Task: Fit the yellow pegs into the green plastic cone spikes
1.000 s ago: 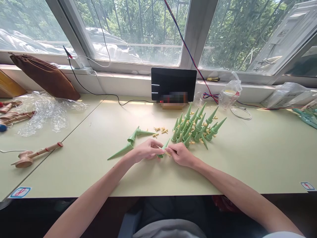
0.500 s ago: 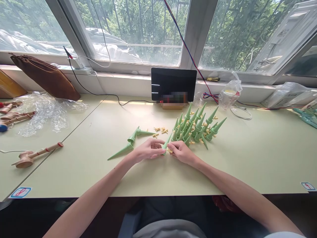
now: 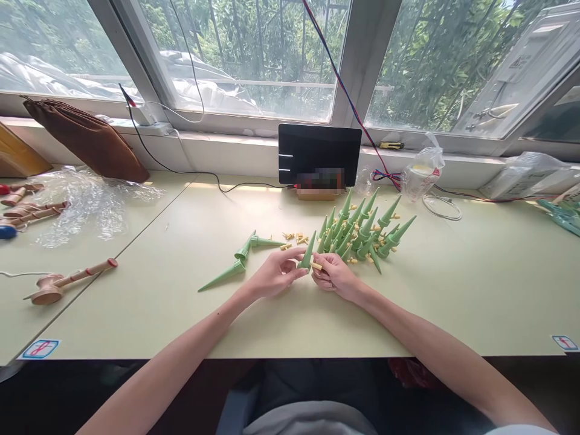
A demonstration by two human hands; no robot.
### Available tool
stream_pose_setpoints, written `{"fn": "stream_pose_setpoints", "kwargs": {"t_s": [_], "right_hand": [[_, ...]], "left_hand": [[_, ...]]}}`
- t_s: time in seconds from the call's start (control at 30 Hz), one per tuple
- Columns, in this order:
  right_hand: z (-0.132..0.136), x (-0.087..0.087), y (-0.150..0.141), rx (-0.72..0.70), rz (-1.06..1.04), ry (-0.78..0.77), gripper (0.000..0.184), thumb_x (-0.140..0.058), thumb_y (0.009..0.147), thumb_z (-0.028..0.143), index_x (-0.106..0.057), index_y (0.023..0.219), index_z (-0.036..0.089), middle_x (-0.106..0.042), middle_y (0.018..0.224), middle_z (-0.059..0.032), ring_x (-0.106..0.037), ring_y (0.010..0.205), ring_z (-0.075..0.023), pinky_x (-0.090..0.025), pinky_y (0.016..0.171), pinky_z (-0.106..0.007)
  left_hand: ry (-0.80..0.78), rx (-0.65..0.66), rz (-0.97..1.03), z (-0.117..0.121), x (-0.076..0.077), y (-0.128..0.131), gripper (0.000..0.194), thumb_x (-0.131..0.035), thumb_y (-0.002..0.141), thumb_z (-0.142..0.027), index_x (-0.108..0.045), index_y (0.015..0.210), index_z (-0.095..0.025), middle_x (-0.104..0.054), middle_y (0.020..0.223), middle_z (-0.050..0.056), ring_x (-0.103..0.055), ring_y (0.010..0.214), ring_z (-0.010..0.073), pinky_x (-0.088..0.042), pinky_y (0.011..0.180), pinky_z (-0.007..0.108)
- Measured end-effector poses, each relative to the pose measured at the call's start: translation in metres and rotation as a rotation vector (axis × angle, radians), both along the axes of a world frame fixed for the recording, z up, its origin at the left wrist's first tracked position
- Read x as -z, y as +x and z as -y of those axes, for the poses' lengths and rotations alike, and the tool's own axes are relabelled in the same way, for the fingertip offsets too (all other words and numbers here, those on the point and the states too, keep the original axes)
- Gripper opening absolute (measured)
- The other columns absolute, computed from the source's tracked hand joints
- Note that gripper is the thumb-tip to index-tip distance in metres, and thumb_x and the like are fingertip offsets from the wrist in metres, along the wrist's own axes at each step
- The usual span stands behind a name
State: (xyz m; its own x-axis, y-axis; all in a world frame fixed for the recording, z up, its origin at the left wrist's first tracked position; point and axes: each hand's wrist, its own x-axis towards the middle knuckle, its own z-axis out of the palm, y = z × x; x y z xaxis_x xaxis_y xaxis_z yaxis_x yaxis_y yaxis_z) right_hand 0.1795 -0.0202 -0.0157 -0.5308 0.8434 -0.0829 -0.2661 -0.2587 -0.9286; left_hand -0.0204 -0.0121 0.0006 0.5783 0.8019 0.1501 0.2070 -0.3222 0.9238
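Note:
A green watering spike (image 3: pixel 307 254) stands nearly upright, tip up, between my hands above the table. My left hand (image 3: pixel 278 273) is closed on its base, pinching it between thumb and fingers. A small yellow valve (image 3: pixel 316 266) sticks out from the spike's base towards the right, and my right hand (image 3: pixel 334 275) has its fingers around it. How far the valve sits in the spike cannot be made out. Just beyond my right hand stands a cluster of green spikes (image 3: pixel 365 229) with yellow valves. Left of my left hand lie loose green spikes (image 3: pixel 222 276).
Several loose yellow valves (image 3: pixel 299 238) lie beyond my hands. A black tablet (image 3: pixel 319 151) leans at the back. To the left are a wooden kendama (image 3: pixel 49 290), crumpled clear plastic (image 3: pixel 99 205) and a brown bag (image 3: pixel 86 139). A bagged cup (image 3: pixel 421 172) stands at the back right.
The spike has risen a little and turned from tilted to nearly upright. My right fingers have shifted around the valve, which now shows more clearly. The view has moved slightly.

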Motion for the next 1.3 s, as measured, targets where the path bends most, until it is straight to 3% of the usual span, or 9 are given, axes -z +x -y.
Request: {"fn": "stream_pose_setpoints", "kwargs": {"t_s": [0.17,0.53,0.9,1.3], "right_hand": [[0.000,0.001,0.000,-0.002,-0.002,0.001,0.050,-0.060,0.089,0.056,-0.046,0.061,0.017,-0.027,0.047,0.0097,-0.024,0.037,-0.0040,-0.013,0.035,-0.018],[0.001,-0.001,-0.002,-0.019,0.011,-0.013,0.053,-0.062,0.087,0.057,-0.039,0.058,0.019,-0.028,0.047,0.0096,-0.023,0.037,-0.0036,-0.013,0.036,-0.018],[0.000,0.004,-0.001,-0.050,0.040,0.028,0.051,-0.059,0.090,0.056,-0.044,0.059,0.018,-0.029,0.045,0.0093,-0.024,0.037,-0.0039,-0.015,0.035,-0.018],[0.001,0.000,-0.001,-0.131,0.127,0.116,0.051,-0.059,0.090,0.054,-0.040,0.057,0.019,-0.027,0.049,0.0099,-0.024,0.036,-0.0030,-0.018,0.035,-0.019]], "left_hand": [[0.059,-0.024,-0.039,0.000,0.002,0.000,0.041,-0.060,0.089,-0.029,-0.059,0.129,-0.019,-0.055,0.090,0.002,-0.038,0.055,0.0054,-0.039,0.053,0.021],[-0.217,0.043,0.048,0.002,-0.008,0.001,0.041,-0.062,0.088,-0.041,-0.064,0.119,-0.014,-0.052,0.070,-0.001,-0.041,0.054,0.0081,-0.032,0.049,0.020],[-0.406,0.071,0.021,0.001,-0.016,-0.004,0.050,-0.068,0.083,-0.046,-0.058,0.120,-0.014,-0.068,0.082,0.009,-0.052,0.062,0.0121,-0.027,0.050,0.021],[-0.577,0.081,-0.031,-0.001,-0.021,-0.010,0.052,-0.076,0.075,-0.047,-0.051,0.110,-0.019,-0.066,0.072,0.003,-0.039,0.049,0.0072,-0.018,0.048,0.021]]}}
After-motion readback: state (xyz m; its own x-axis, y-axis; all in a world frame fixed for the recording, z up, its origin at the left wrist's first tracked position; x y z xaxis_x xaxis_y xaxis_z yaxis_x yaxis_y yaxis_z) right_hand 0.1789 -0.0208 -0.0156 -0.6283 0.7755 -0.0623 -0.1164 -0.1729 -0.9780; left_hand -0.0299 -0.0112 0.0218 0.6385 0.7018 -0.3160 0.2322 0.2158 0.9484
